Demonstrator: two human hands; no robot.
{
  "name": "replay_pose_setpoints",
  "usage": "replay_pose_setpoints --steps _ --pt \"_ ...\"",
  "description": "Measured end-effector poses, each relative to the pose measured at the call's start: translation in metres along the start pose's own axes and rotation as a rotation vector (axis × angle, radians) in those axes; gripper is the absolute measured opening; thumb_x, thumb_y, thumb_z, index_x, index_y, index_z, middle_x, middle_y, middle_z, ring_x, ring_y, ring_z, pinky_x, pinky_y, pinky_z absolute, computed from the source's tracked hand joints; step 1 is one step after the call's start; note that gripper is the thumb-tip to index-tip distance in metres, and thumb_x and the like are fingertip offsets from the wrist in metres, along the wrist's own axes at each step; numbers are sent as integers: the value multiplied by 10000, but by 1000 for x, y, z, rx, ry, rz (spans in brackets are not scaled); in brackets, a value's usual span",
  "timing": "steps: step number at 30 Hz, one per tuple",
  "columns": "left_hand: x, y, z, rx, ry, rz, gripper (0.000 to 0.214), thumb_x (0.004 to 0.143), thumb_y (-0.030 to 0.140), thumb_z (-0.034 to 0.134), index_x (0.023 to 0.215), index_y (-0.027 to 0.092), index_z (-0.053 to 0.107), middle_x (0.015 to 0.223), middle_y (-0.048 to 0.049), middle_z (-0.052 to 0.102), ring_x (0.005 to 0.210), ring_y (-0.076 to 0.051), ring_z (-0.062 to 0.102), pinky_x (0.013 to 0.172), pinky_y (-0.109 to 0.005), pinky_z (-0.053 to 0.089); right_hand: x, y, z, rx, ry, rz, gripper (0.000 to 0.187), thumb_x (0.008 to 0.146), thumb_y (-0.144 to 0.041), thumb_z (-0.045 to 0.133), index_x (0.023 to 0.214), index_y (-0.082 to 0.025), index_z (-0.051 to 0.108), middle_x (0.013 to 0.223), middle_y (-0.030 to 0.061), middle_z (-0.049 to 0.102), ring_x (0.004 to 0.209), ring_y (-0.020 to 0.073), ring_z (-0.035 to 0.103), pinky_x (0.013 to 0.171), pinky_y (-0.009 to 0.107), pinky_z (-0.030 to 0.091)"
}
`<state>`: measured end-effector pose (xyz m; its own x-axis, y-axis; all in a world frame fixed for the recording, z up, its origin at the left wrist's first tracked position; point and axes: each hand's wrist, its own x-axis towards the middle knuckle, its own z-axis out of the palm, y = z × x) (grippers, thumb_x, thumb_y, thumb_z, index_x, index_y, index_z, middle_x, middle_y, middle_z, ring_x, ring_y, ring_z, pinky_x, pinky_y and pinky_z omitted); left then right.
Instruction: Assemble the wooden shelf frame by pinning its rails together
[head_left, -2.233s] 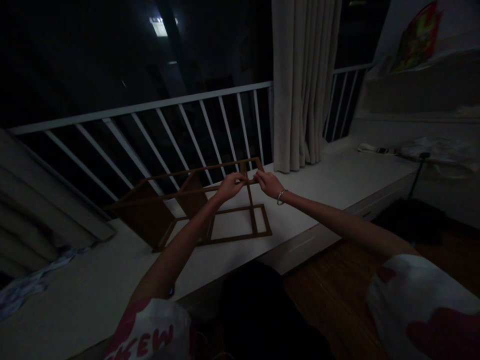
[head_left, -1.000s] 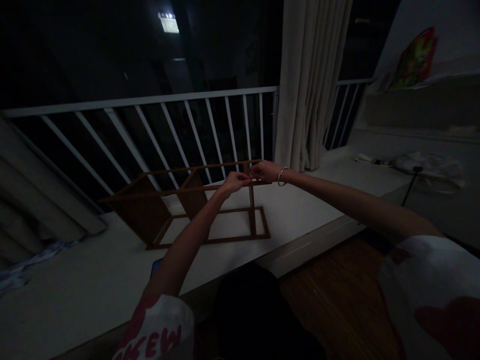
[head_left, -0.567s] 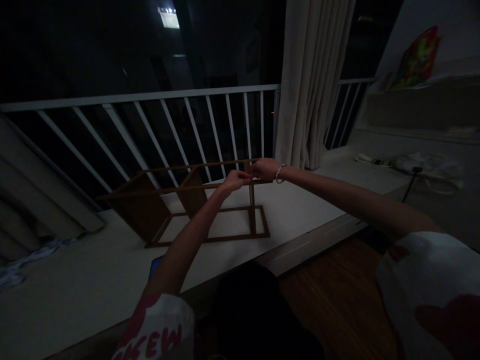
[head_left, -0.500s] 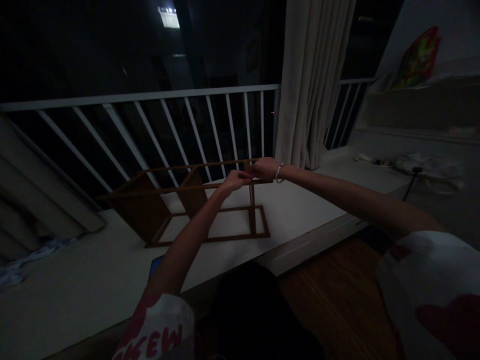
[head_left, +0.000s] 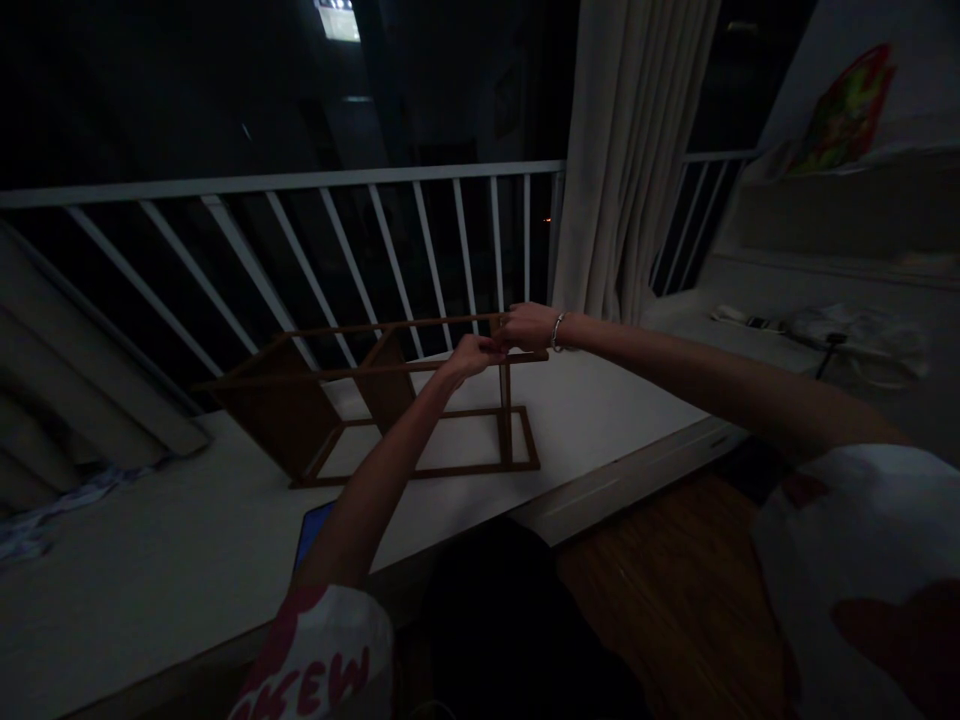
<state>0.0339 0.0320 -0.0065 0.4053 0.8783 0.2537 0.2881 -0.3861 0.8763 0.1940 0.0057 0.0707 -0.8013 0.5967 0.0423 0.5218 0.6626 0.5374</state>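
A brown wooden shelf rack (head_left: 384,385) lies on its side on the pale window ledge, its slim rails and shelf boards showing. At the rack's right end, my left hand (head_left: 472,356) is closed, fingertips pinched by the upper near rail. Just beyond it, my right hand (head_left: 528,328), with a silver bracelet at the wrist, is bent over the same end with its fingers curled in. The fingertips of both hands meet or nearly meet there. Whatever they pinch is too small and dark to make out.
White railing (head_left: 285,184) and dark glass stand behind the rack. A beige curtain (head_left: 626,150) hangs right of it. On the ledge, a device with a blue screen (head_left: 311,530) lies by my left forearm. A pale cloth bag (head_left: 855,340) rests at the far right.
Both hands stay at the rack's right end, with only small shifts of the fingers and right wrist. The view has moved slightly; the rack keeps its place.
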Motion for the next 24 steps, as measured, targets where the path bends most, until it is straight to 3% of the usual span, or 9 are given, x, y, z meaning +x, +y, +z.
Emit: replay_pose_setpoints --steps 7,12,17,24 --pt "2 -6 0 10 -29 45 282 548 291 728 756 104 688 682 -6 633 659 -113 540 654 -237 404 -6 0 -3 54 28 -38 208 826 -254 464 947 -242 632 844 31 663 765 138 543 678 264 284" --pt "2 -5 1 28 -5 32 260 562 289 721 745 107 690 684 -18 637 645 -116 534 629 -241 400 -10 -7 -1 194 2 238 255 810 -321 460 978 -280 647 923 27 660 797 159 577 622 246 317" --pt "3 -5 1 51 16 12 262 544 287 736 726 104 686 638 -13 621 624 -120 527 607 -246 395 0 -13 -6 333 -94 412 241 700 -308 580 912 -264 683 909 36 665 818 183 600 596 239 370" --pt "1 -5 2 -61 -70 84 333 550 308 745 794 92 676 746 -46 659 703 -130 567 689 -260 430 19 -17 -11 515 -214 650 342 660 -385 624 858 -114 687 772 98 670 738 179 615 598 244 448"
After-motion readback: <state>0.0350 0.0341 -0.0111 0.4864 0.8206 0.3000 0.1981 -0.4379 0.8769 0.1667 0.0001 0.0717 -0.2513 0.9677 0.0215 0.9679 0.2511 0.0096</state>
